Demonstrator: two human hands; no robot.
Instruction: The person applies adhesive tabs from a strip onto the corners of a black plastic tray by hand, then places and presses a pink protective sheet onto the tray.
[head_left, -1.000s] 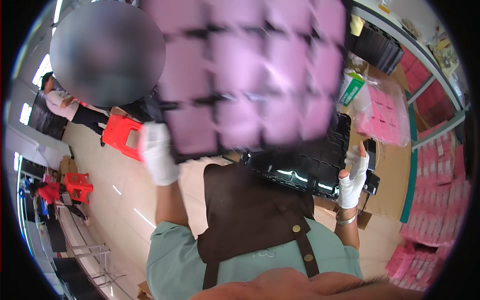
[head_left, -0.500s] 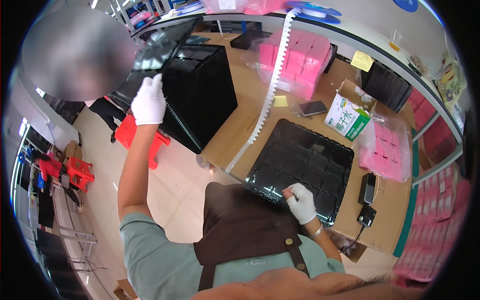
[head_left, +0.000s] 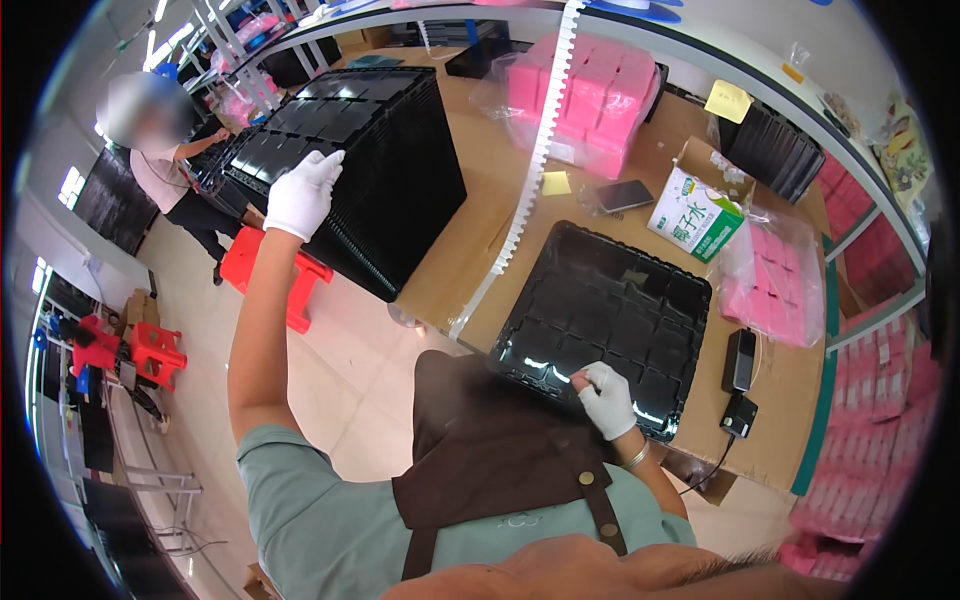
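Observation:
A tall stack of black plastic trays [head_left: 405, 190] stands at the table's left side. My left hand [head_left: 303, 195], in a white glove, is at the near upper edge of this stack, fingers bent over the top black plastic tray [head_left: 335, 105]. That tray lies flat on the stack. Another black plastic tray [head_left: 610, 310], divided into compartments, lies on the table in front of me. Over its near edge is my gloved right hand [head_left: 607, 402], its fingers curled and some fingertips bare. Whatever those fingers may hold is hidden.
A white toothed strip [head_left: 535, 170] runs down between stack and tray. Behind are pink foam blocks [head_left: 575, 95] in plastic, a phone [head_left: 622, 196] and a green-white carton [head_left: 695, 215]. At right lies a black power adapter [head_left: 739, 360]. A co-worker [head_left: 165, 165] stands beyond red stools [head_left: 275, 275].
The black tray that was raised and tilted above the stack now lies flat on it. My left hand has turned over the stack's edge. My right hand has hardly moved.

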